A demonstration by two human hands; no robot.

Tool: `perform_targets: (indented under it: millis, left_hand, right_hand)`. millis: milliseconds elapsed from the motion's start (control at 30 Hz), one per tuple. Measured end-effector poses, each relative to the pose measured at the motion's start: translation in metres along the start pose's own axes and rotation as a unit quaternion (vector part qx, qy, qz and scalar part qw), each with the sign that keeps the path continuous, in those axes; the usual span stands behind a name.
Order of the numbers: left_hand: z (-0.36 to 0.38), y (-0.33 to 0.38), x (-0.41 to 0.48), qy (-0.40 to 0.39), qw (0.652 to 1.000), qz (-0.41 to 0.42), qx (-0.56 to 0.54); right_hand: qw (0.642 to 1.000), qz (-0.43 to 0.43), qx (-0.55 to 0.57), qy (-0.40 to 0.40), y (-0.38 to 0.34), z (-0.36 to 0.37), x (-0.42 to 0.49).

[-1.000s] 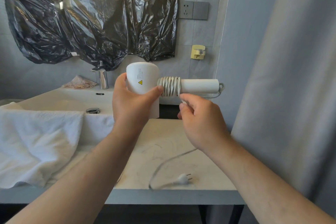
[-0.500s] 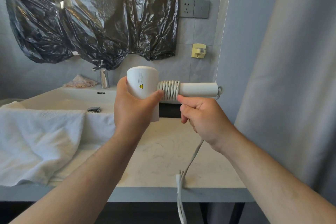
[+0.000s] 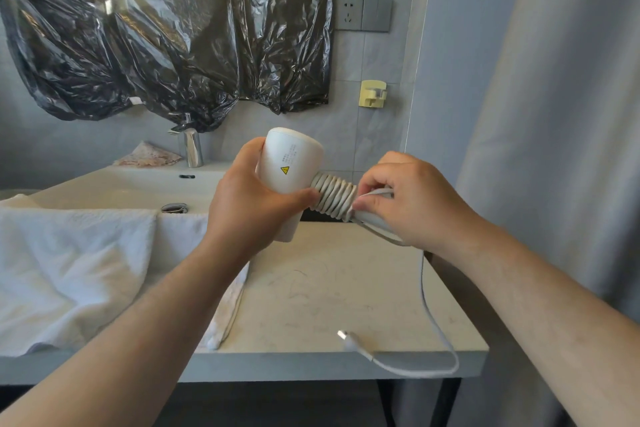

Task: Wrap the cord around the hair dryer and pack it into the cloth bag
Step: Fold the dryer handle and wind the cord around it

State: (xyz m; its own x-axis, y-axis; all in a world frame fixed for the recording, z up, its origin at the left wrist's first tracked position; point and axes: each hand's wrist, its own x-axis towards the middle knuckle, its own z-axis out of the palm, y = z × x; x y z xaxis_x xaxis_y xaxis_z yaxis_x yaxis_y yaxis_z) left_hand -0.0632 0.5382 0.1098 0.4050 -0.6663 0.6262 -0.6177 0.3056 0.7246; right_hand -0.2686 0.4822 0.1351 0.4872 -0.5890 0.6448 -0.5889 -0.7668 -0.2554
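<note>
Head view: left fingers (image 3: 298, 197) clasp hair dryer (image 3: 290, 163), handle (image 3: 369, 218) pointing right; right fingers (image 3: 374, 181) pinch cord (image 3: 334, 196).

Our left hand (image 3: 249, 204) grips the white hair dryer (image 3: 291, 159) by its barrel, thumb at the base of the handle, which points right. The cord (image 3: 334, 196) sits in tight side-by-side coils on the handle just beside the barrel. Our right hand (image 3: 412, 198) curls over the handle, pinching the cord against it next to the last coil. The slack drops past the pale countertop (image 3: 329, 288), loops below its front edge and ends in the plug (image 3: 346, 338) over the counter; resting or not, we cannot tell. A white towel (image 3: 69, 270) drapes over the front of the sink (image 3: 121, 187), chrome faucet (image 3: 192, 149) behind. Black plastic sheet (image 3: 173, 28) taped on the wall.
</note>
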Motion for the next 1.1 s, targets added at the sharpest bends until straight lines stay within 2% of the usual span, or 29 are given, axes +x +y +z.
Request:
perform_targets:
  millis: [133,233,300,400,467,633,900,1100]
  left_hand:
    - [-0.001,0.001,0.003,-0.023,0.999,-0.013,-0.046]
    - [-0.003,0.004,0.003,-0.038,0.999,0.014,-0.006]
    - [-0.001,0.009,0.000,-0.028,0.993,0.067,0.091]
    - [0.010,0.015,-0.010,0.043,0.935,0.171,0.307]
    - [0.016,0.020,-0.016,0.053,0.918,0.187,0.346]
    - [0.024,0.018,-0.015,0.010,0.906,0.178,0.383]
    - [0.032,0.007,-0.012,0.002,0.912,0.175,0.372]
    - [0.031,0.006,-0.012,-0.011,0.912,0.179,0.369]
  right_hand:
    - [0.993,0.071,0.096,-0.020,0.007,0.002,0.001]
    - [0.985,0.095,0.140,-0.043,0.011,0.008,-0.002]
    - [0.979,0.105,0.171,-0.031,0.012,0.008,-0.002]
    - [0.974,0.129,0.189,-0.004,0.010,0.009,-0.002]
    - [0.971,0.137,0.197,0.008,0.009,0.011,-0.002]
    - [0.967,0.170,0.189,0.008,0.011,0.009,-0.007]
    - [0.953,0.188,0.234,-0.037,0.014,0.012,-0.012]
    - [0.953,0.191,0.233,-0.016,0.015,0.021,-0.013]
